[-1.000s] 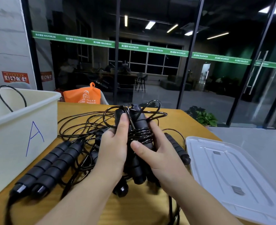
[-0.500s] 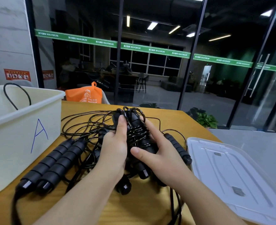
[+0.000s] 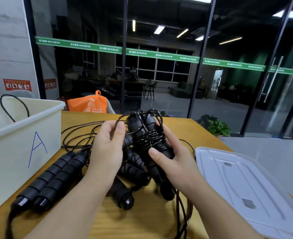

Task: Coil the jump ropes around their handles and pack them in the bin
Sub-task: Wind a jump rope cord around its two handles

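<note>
My right hand (image 3: 174, 159) grips a pair of black foam jump-rope handles (image 3: 143, 131) held upright above the table, with thin black cord wound several times round their middle. My left hand (image 3: 107, 144) pinches a loop of that cord between thumb and fingers, just left of the handle tops. Under my hands lies a heap of more black handles (image 3: 125, 195) and loose cord (image 3: 78, 135). Another pair of handles (image 3: 52, 178) lies side by side at the left. The cream bin (image 3: 21, 135), marked with a blue A, stands at the left with a cord loop sticking out.
A white plastic lid (image 3: 242, 185) lies flat at the right of the wooden table (image 3: 142, 221). Loose cord trails toward the near edge between my arms. An orange bag (image 3: 88, 104) sits behind the table's far edge, before a glass wall.
The wound handle pair has been lifted and tilted more upright. My left hand has come off the handles and now pinches the cord loop to their left.
</note>
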{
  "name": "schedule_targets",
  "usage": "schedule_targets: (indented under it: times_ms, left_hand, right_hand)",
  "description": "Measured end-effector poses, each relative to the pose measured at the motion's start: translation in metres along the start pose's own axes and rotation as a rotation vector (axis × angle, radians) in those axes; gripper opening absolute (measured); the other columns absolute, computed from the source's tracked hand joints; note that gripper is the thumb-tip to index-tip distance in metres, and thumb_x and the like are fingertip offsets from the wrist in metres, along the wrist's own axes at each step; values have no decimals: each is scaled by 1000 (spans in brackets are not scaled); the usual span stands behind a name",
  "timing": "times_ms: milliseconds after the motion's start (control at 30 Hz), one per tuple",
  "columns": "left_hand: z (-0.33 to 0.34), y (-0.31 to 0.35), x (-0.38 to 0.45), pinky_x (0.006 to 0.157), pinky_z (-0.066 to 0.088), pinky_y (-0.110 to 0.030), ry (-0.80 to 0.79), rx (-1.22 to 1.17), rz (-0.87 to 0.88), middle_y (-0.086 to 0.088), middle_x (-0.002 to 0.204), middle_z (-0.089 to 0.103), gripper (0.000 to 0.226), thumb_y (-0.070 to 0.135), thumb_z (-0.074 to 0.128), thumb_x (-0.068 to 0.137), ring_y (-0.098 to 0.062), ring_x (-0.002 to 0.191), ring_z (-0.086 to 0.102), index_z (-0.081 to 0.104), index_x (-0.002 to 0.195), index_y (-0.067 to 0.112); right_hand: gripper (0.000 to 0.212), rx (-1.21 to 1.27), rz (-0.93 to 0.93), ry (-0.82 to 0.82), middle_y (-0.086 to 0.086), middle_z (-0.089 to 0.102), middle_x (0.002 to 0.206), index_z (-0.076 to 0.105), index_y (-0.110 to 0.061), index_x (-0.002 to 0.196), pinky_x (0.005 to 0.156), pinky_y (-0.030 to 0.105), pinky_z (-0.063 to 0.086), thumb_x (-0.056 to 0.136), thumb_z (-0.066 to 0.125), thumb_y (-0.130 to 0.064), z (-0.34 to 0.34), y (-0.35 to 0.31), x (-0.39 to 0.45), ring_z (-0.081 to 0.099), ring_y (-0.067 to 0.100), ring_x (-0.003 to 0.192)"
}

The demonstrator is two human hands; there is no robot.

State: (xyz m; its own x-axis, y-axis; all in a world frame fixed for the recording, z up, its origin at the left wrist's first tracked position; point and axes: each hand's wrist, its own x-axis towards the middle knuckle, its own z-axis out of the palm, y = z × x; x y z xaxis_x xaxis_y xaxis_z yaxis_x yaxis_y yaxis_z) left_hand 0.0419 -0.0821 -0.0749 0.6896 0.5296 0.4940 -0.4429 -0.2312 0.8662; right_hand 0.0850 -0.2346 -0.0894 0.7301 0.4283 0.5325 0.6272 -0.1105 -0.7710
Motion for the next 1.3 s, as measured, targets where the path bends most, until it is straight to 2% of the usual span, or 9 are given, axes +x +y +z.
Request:
schedule_targets:
  times_ms: [167, 267, 467, 700, 800, 933, 1000, 1133, 1300]
  left_hand:
    - [10, 18, -23, 84, 50, -23, -409, -83, 196, -3, 98, 66, 29, 46, 54, 84, -14, 105, 60, 66, 83, 20]
    - [17, 23, -32, 85, 48, -28, -551, -178, 130, -3, 77, 63, 31, 42, 56, 81, -15, 99, 62, 61, 61, 18]
    - [10, 24, -21, 82, 49, -25, -461, -471, 34, 5, 39, 38, 31, 33, 54, 71, -16, 50, 44, 42, 45, 23]
    - [4, 22, -8, 62, 52, -24, -178, -603, -237, 0, 49, 42, 41, 21, 49, 93, -15, 42, 37, 44, 53, 15]
    - [0, 7, 7, 74, 55, -32, 115, -464, -394, -5, 90, 57, 15, 20, 50, 97, -14, 64, 58, 54, 102, 6]
    - [-6, -6, 4, 109, 28, -37, 97, 454, -46, 1, 148, 26, 71, 40, 59, 89, -16, 133, 31, 21, 147, 21]
    - [-4, -8, -2, 116, 12, -45, -7, 734, 251, 6, 149, 27, 71, 51, 56, 87, -13, 140, 19, 26, 145, 24]
    - [3, -9, -6, 115, -4, -39, -151, 873, 268, 15, 119, 50, 39, 49, 44, 93, -9, 131, 34, 49, 124, 25]
    - [1, 1, -10, 71, 38, -22, -280, 695, 269, 11, 77, 57, 20, 34, 38, 99, -6, 75, 50, 53, 90, 24]
  right_hand:
    - [47, 37, 76, 212, -7, 68, 111, 49, -42, 130, 90, 41, 55, 91, 62, -20, -14, 14, 11, 66, 10, 99]
    - [47, 44, 120, 371, -14, 64, 107, 46, -41, 126, 81, 16, 52, 92, 62, -13, -29, 21, 16, 62, -7, 87]
    - [51, -102, 134, 349, -27, 58, 96, 43, -42, 133, 66, 1, 42, 93, 61, -16, -20, 19, 14, 56, -13, 81]
    - [60, -197, 115, 288, -21, 57, 120, 35, -44, 141, 84, 13, 43, 92, 62, -23, -14, 21, 9, 55, -2, 107]
    - [62, -208, 97, 257, -18, 55, 126, 34, -46, 141, 91, 19, 44, 92, 63, -24, -15, 22, 9, 53, 2, 114]
    - [63, -247, 37, 196, -23, 48, 137, 31, -49, 142, 99, 20, 39, 91, 63, -28, -11, 19, 7, 44, -3, 125]
    - [64, -252, -6, 164, -23, 46, 139, 31, -50, 142, 105, 25, 39, 91, 64, -28, -9, 16, 6, 42, -3, 128]
    - [67, -231, -63, 102, -22, 51, 133, 31, -49, 141, 102, 27, 43, 90, 65, -24, -6, 11, 2, 48, 0, 124]
    - [70, -281, -59, 149, -21, 49, 133, 28, -53, 141, 96, 20, 42, 90, 65, -23, -6, 16, 2, 48, -3, 120]
